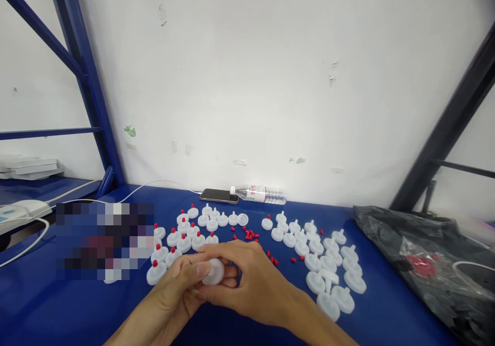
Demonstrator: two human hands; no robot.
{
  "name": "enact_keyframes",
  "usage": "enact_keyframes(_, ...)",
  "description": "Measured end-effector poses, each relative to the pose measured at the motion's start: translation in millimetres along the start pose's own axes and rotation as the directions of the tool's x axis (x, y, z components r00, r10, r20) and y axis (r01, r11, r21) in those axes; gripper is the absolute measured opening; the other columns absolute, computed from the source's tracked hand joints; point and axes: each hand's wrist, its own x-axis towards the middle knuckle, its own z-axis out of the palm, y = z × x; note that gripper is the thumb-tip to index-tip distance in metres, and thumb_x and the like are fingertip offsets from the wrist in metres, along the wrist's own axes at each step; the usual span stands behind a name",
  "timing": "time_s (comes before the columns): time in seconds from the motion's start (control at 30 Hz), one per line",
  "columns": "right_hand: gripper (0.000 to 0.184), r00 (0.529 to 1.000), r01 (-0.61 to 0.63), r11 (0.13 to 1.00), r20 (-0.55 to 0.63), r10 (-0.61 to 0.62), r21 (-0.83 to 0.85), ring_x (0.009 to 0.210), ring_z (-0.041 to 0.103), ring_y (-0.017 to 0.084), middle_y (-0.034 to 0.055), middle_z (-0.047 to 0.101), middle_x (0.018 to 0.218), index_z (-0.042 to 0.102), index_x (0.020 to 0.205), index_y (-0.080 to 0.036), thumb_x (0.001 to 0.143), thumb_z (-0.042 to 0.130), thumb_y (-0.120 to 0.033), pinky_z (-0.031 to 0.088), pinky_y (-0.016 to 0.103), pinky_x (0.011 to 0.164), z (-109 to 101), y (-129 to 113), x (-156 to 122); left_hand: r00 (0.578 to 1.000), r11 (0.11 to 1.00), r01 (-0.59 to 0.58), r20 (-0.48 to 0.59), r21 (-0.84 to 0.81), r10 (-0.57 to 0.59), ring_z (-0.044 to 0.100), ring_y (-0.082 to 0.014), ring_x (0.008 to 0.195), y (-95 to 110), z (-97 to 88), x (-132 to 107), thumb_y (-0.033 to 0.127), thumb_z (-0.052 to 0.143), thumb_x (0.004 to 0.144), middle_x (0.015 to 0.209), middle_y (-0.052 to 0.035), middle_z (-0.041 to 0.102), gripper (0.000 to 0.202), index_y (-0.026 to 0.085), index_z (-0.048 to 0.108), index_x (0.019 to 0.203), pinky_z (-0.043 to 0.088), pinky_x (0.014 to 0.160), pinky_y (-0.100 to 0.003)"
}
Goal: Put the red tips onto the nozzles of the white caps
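White discs with red caps (181, 237) left, bare discs (328, 263) right, loose red caps (251, 235) between — both hands (216, 279) pinch one white disc (214, 272) near the table (38, 305) edge.

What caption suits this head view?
Left hand and right hand hold a white disc over a blue table among loose red caps.

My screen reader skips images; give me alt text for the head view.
The left hand and right hand hold one white disc together above a blue table. Red-capped discs lie left, uncapped discs right, loose red caps between.
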Motion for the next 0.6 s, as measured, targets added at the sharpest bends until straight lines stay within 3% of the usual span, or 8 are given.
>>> enact_keyframes(0.17, 0.032, 1.000, 0.006, 1.000, 0.014, -0.006, -0.008, 0.100, 0.072, 0.020, 0.0004, 0.078, 0.115, 0.075, 0.117, -0.029, 0.087, 0.080, -0.039, 0.050, 0.030, 0.093, -0.2, -0.2, 0.7, 0.997, 0.996, 0.079, -0.017, -0.051, -0.080, 0.074, -0.0279, 0.102, -4.1, -2.5, 3.4, 0.043, 0.091, 0.076, 0.095, -0.0065, 0.080, 0.032, 0.017, 0.081, 0.092, 0.056, 0.097, -0.035)
enact_keyframes(0.3, 0.027, 0.992, 0.032, 0.999, -0.117, -0.037, -0.044, 0.109, 0.069, 0.022, 0.0022, 0.077, 0.115, 0.076, 0.111, -0.027, 0.085, 0.082, -0.036, 0.049, 0.034, 0.100, -8.9, -3.1, 3.7, 0.982, 0.988, 0.118, 0.159, -0.104, -0.101, 0.071, -0.0299, 0.111, -2.3, -0.5, 9.5, 0.052, 0.075, 0.089, 0.106, -0.0124, 0.080, 0.043, 0.015, 0.079, 0.111, 0.051, 0.103, -0.039)
enact_keyframes(0.37, 0.024, 0.965, -0.040, 0.993, -0.263, 0.009, -0.113, 0.113, 0.066, 0.024, 0.0041, 0.074, 0.116, 0.076, 0.109, -0.028, 0.087, 0.079, -0.038, 0.049, 0.037, 0.101, -15.6, -2.4, 6.0, 0.948, 0.971, 0.215, 0.263, -0.102, -0.182, 0.073, -0.0298, 0.105, -0.8, 0.1, 12.0, 0.059, 0.065, 0.092, 0.108, -0.0169, 0.079, 0.055, 0.009, 0.077, 0.114, 0.054, 0.093, -0.035)
enact_keyframes(0.47, 0.029, 0.907, -0.216, 0.948, -0.408, 0.106, -0.235, 0.107, 0.065, 0.025, 0.0067, 0.069, 0.114, 0.076, 0.116, -0.028, 0.091, 0.075, -0.043, 0.051, 0.040, 0.096, -23.1, 6.2, 8.6, 0.885, 0.933, 0.354, 0.347, -0.068, -0.310, 0.073, -0.0204, 0.073, -0.8, -0.8, 13.6, 0.051, 0.064, 0.089, 0.088, -0.0155, 0.077, 0.051, 0.004, 0.079, 0.100, 0.051, 0.064, -0.024)
enact_keyframes(0.53, 0.030, 0.910, -0.294, 0.898, -0.382, 0.159, -0.327, 0.107, 0.065, 0.028, 0.0086, 0.070, 0.113, 0.074, 0.119, -0.025, 0.092, 0.073, -0.039, 0.050, 0.043, 0.096, -23.9, 16.2, 8.8, 0.864, 0.914, 0.403, 0.347, -0.046, -0.364, 0.064, -0.0134, 0.053, -2.0, -1.5, 13.4, 0.041, 0.065, 0.085, 0.070, -0.0091, 0.070, 0.037, 0.006, 0.078, 0.085, 0.040, 0.050, -0.019)
enact_keyframes(0.6, 0.027, 0.932, -0.322, 0.851, -0.295, 0.209, -0.415, 0.110, 0.064, 0.031, 0.0109, 0.072, 0.112, 0.075, 0.117, -0.021, 0.093, 0.073, -0.032, 0.048, 0.046, 0.098, -21.2, 26.2, 7.5, 0.860, 0.907, 0.420, 0.330, -0.024, -0.389, 0.057, -0.0106, 0.045, -3.2, -1.8, 13.0, 0.035, 0.062, 0.084, 0.063, -0.0060, 0.065, 0.030, 0.009, 0.074, 0.077, 0.033, 0.045, -0.018)
